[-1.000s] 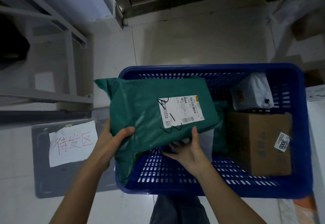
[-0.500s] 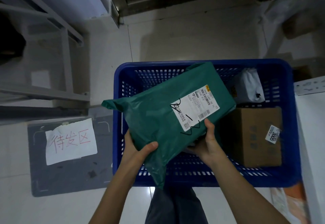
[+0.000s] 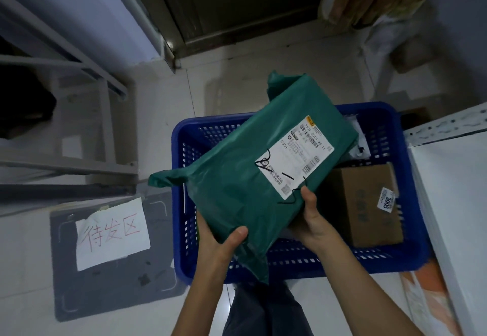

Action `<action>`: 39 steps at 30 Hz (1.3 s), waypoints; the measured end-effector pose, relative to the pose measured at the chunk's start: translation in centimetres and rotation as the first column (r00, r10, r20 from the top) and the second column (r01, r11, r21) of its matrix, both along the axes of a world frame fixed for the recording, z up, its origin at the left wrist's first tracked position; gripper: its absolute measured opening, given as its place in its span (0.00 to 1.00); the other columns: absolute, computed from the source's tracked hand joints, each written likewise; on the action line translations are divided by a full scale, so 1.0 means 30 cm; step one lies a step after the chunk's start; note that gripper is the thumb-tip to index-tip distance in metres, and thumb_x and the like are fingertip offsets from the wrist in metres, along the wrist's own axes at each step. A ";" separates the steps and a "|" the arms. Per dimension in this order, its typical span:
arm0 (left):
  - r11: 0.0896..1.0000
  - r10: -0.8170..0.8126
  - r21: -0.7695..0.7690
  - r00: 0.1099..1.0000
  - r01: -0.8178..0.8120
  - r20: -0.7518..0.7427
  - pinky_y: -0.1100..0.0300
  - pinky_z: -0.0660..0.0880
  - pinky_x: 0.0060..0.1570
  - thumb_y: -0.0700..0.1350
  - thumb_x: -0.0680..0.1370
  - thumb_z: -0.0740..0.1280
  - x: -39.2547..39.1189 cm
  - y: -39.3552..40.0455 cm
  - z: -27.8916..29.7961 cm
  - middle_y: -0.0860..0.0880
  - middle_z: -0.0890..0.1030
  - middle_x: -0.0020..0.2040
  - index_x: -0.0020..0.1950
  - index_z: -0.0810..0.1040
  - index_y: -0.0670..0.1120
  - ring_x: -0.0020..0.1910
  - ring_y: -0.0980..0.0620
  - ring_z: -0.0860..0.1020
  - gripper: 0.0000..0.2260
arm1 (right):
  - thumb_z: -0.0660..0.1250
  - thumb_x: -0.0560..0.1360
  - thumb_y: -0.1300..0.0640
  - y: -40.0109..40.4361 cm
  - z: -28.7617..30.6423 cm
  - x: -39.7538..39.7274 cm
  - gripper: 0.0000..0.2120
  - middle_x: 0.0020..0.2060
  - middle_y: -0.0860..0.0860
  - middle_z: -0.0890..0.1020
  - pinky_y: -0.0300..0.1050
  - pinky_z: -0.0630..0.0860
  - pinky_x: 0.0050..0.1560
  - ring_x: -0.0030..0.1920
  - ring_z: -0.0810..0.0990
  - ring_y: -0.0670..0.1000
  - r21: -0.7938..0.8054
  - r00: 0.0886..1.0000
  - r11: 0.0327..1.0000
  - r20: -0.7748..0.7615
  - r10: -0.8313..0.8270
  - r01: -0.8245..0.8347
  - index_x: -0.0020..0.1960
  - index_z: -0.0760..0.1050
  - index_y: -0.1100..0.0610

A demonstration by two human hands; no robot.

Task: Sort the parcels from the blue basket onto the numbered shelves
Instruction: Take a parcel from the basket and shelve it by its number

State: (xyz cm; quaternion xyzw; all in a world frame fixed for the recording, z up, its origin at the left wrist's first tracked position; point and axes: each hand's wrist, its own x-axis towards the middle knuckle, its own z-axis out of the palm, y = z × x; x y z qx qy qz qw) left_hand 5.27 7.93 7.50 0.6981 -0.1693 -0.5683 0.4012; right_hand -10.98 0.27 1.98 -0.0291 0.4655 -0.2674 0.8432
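A green plastic parcel [image 3: 245,177] with a white shipping label and black marker writing is held above the blue basket [image 3: 303,267], tilted with its far end up to the right. My left hand [image 3: 224,240] grips its near lower corner, thumb on top. My right hand [image 3: 313,217] holds its near right edge, thumb resting by the label. In the basket's right half lies a brown cardboard box [image 3: 366,203] with a small "3005" sticker. A white bagged parcel [image 3: 359,143] shows behind the green one, mostly hidden.
A grey floor mat [image 3: 105,291] with a handwritten paper sign [image 3: 112,233] lies to the basket's left. Grey metal shelf frames [image 3: 79,72] stand at the left. A white shelf unit [image 3: 453,203] edges the right. A dark doorway is ahead.
Both hands have lifted the green parcel out of the basket and turned it, its far end rising to the right. The view has tilted up slightly.
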 end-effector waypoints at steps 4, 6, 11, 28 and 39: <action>0.993 -0.102 -0.054 0.995 0.103 0.020 0.54 0.69 0.65 0.63 0.50 0.76 -0.004 -0.041 0.094 0.56 0.64 0.72 0.74 0.51 0.61 0.69 0.55 0.68 0.57 | 0.81 0.38 0.36 -0.064 0.134 -0.022 0.55 0.57 0.52 0.81 0.46 0.79 0.50 0.56 0.79 0.53 -0.116 0.998 0.991 0.012 -0.063 0.064 0.63 0.72 0.52; 0.986 -0.125 -0.110 0.992 0.125 0.013 0.65 0.73 0.58 0.67 0.47 0.77 0.002 -0.090 0.136 0.60 0.66 0.70 0.72 0.53 0.65 0.66 0.60 0.70 0.58 | 0.82 0.38 0.38 -0.108 0.186 -0.038 0.55 0.55 0.51 0.82 0.43 0.80 0.45 0.53 0.80 0.51 -0.176 0.995 0.979 0.028 -0.095 0.099 0.63 0.72 0.53; 0.937 -0.144 -0.310 0.987 0.161 0.077 0.66 0.75 0.56 0.51 0.57 0.76 0.007 -0.261 0.202 0.59 0.69 0.68 0.66 0.60 0.68 0.65 0.61 0.72 0.42 | 0.83 0.40 0.41 -0.230 0.290 -0.056 0.53 0.49 0.49 0.85 0.43 0.81 0.42 0.48 0.84 0.49 -0.334 0.989 0.931 0.050 -0.140 0.148 0.62 0.71 0.54; 0.991 -0.071 -0.118 0.994 0.061 -0.086 0.43 0.64 0.68 0.61 0.79 0.40 -0.105 -0.437 0.345 0.46 0.74 0.63 0.57 0.65 0.67 0.61 0.41 0.74 0.16 | 0.83 0.48 0.43 -0.276 0.358 -0.225 0.50 0.61 0.54 0.79 0.48 0.79 0.53 0.60 0.78 0.54 -0.477 0.960 0.867 -0.145 -0.239 0.144 0.67 0.70 0.53; 0.923 -0.202 -0.252 0.925 0.290 0.323 0.67 0.74 0.42 0.46 0.75 0.67 -0.061 -0.410 0.314 0.49 0.77 0.47 0.47 0.71 0.47 0.46 0.53 0.76 0.06 | 0.81 0.47 0.38 -0.220 0.330 -0.272 0.52 0.58 0.48 0.81 0.42 0.79 0.51 0.57 0.80 0.49 -0.429 0.941 0.903 -0.300 -0.158 0.014 0.67 0.70 0.49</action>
